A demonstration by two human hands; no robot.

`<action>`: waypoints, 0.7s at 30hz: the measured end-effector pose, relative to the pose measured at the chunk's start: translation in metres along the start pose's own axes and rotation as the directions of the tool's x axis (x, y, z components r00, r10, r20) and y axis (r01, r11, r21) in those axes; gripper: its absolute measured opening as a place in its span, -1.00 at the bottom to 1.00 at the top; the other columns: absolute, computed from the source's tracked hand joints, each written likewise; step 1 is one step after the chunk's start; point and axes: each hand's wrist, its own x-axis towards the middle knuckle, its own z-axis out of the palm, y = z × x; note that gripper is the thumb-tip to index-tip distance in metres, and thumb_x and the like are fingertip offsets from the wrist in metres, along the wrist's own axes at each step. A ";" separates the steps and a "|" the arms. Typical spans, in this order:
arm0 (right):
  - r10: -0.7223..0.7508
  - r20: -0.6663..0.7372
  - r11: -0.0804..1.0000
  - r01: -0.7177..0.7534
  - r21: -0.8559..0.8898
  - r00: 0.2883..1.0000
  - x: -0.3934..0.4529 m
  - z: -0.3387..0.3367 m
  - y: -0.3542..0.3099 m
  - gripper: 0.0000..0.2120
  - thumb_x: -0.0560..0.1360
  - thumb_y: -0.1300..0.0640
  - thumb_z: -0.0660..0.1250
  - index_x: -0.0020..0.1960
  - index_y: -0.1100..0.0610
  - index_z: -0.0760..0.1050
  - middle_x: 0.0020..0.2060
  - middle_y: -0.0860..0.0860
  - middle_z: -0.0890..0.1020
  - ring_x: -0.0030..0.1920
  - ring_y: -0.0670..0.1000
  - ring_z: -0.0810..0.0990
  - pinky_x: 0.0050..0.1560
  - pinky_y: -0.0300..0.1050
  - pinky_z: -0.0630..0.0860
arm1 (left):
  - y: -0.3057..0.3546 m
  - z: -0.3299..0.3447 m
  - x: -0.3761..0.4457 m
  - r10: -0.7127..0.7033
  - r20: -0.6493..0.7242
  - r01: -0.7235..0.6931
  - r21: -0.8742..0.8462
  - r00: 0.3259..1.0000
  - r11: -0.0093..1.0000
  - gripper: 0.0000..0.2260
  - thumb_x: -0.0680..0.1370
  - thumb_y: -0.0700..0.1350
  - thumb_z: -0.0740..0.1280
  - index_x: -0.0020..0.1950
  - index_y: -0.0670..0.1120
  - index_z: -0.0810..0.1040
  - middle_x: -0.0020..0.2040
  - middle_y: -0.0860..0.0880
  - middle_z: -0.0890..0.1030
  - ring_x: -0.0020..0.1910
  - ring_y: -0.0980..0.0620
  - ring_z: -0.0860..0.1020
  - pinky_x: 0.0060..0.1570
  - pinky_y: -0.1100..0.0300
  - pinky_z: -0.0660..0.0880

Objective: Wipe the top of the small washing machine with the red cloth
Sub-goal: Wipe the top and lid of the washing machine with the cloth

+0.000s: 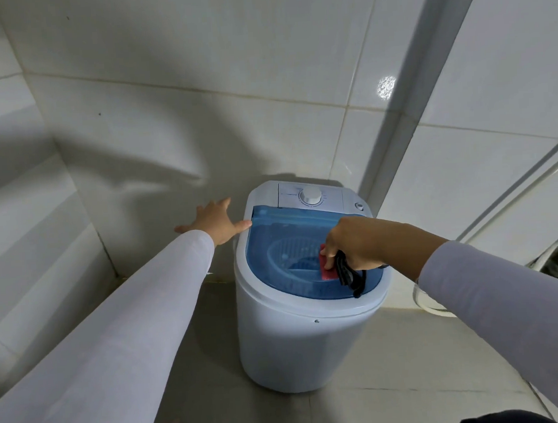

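Washing machine (306, 337): small, white, round-bodied, standing on a tiled floor (395, 367) in a corner of tiled wall (197, 69). Top fitted with a see-through blue lid (273, 254), shut; a basket shows dimly beneath it. Behind the lid, a white control panel with one round dial (311, 196).

Right hand (358, 242): over the right half of the lid, knuckles up, fingers curled down and closed around the red cloth (325, 267). Only a small red patch shows below the fingertips, pressed on the lid. Dark straps (348, 272) hang from the same grip, trailing toward the lid's near right edge; what they belong to cannot be told.

Left hand (214, 220): open, fingers spread, holding nothing. It sits just left of the machine's top, thumb tip touching the lid's far left corner; whether the palm rests on the wall behind cannot be told.

Both arms: in long white sleeves (115, 335).

Far right of the right hand: a metal hose (515, 193) slanting along the wall.
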 end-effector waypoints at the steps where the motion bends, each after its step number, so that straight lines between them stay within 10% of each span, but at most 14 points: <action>1: 0.007 0.004 1.000 -0.007 0.003 1.000 -0.004 0.002 0.003 -0.53 0.45 0.36 0.17 0.17 -0.07 0.58 0.18 -0.05 0.61 0.20 0.03 0.51 0.19 -0.06 0.50 | 0.000 0.001 0.001 0.000 -0.001 0.000 0.002 1.000 1.000 -0.21 0.45 0.36 0.26 0.57 0.10 0.04 0.60 -0.06 0.10 0.56 -0.20 0.05 0.38 -0.44 0.12; 21: 0.199 0.026 0.965 -0.200 0.171 0.980 -0.046 0.042 0.055 -0.53 0.35 0.36 0.18 0.00 -0.12 0.64 0.01 -0.05 0.64 -0.01 0.07 0.58 0.00 0.02 0.61 | -0.010 0.007 0.019 0.021 -0.008 -0.020 0.016 1.000 1.000 -0.17 0.42 0.37 0.27 0.57 0.07 0.05 0.60 -0.07 0.11 0.56 -0.22 0.06 0.40 -0.37 0.17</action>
